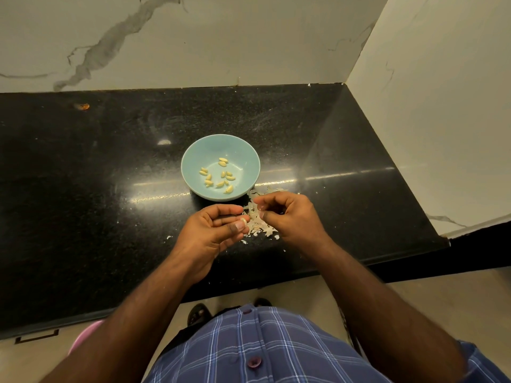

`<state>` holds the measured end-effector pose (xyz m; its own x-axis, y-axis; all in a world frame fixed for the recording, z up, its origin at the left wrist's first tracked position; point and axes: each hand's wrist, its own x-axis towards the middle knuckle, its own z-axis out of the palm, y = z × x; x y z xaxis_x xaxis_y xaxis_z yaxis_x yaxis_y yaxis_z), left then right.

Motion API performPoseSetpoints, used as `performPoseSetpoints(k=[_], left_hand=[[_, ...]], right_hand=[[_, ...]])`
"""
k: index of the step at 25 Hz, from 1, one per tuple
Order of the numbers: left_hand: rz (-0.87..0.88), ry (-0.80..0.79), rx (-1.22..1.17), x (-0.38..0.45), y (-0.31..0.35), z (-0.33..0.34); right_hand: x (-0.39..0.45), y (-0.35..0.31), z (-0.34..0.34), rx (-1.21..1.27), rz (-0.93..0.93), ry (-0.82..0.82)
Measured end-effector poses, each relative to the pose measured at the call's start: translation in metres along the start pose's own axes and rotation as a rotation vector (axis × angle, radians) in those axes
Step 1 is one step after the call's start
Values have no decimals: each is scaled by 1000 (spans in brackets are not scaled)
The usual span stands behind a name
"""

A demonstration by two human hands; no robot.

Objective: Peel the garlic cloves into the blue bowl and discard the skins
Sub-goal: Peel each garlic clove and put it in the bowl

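Now left hand [213, 230] pinches garlic clove [244, 220] w/ right hand [287, 217] beside.

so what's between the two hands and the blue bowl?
Head view: garlic skins piled on the black counter, spanning the gap between left hand and right hand up to the blue bowl.

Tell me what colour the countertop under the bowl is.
Black with fine pale speckles, glossy; the countertop shows best in the head view.

A home kitchen: black granite counter [110, 161], marble-patterned wall tiles [249, 37].
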<state>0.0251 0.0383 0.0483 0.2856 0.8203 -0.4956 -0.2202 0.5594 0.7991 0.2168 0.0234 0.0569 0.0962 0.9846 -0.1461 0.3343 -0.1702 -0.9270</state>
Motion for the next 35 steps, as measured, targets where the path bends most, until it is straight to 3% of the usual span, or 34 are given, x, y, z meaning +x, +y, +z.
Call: performPoseSetpoints(k=[5,10,17,21,28,35], left_hand=[[0,27,-12,0,0,0],[12,18,-12,1,0,2],[-106,30,-74,1,2,4],[-155,29,-139,1,5,3],[-84,57,-119,4,5,6],[48,27,-31,3,4,8]], right_hand=[[2,2,-8,-148,15,48],[-7,-6,5,71,-18,-145],[-3,-2,11,306,116,-147],[-2,0,12,229,33,-160],[-1,1,12,-36,-139,-107],[-1,0,15,184,11,-48]])
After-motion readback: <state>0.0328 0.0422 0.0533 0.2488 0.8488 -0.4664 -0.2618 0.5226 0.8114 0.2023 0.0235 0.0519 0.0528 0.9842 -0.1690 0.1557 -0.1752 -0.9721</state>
